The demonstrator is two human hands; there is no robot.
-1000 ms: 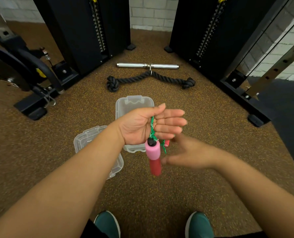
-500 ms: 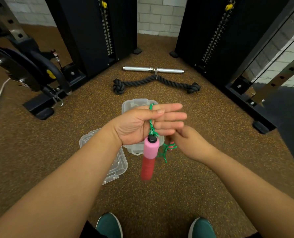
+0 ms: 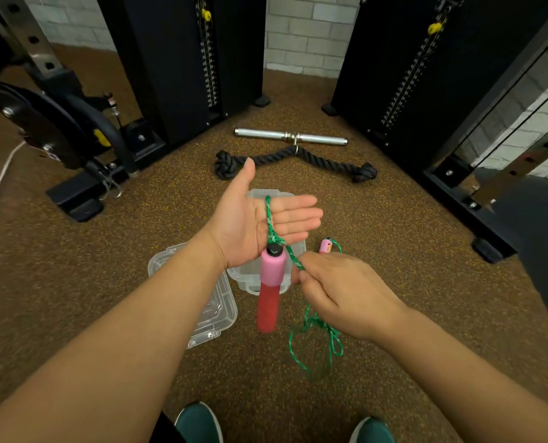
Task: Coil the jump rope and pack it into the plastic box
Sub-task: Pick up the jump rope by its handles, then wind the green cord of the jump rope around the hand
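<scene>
Weight machine (image 3: 58, 129): it stands far left on the brown floor (image 3: 410, 251), black, with a white cord beside it.
Lid (image 3: 208, 311): clear plastic, it lies flat on the floor under the left forearm.
Left hand (image 3: 256, 219): it is held palm up above the box, the fingers straight and close together, the thumb spread away and pointing up. It grips nothing; the rope only lies over it.
Plastic box (image 3: 250, 276): clear and open, it sits on the floor just right of the lid, partly hidden by the left hand.
Jump rope (image 3: 269, 219): the green cord runs across the left palm, then goes down to the right hand and falls into a loose tangle near the floor.
Handle (image 3: 271, 289): pink on top, red below, it hangs upright from the cord under the left palm, in front of the box.
Right hand (image 3: 346, 292): the fingers are curled and pinch the green cord just right of the hanging handle.
Second handle (image 3: 325, 246): pink, it lies on the floor beyond the right hand, near the box.
Bar (image 3: 290, 136): metal, on the floor farther back, with a black rope attachment (image 3: 298, 158) before it.
</scene>
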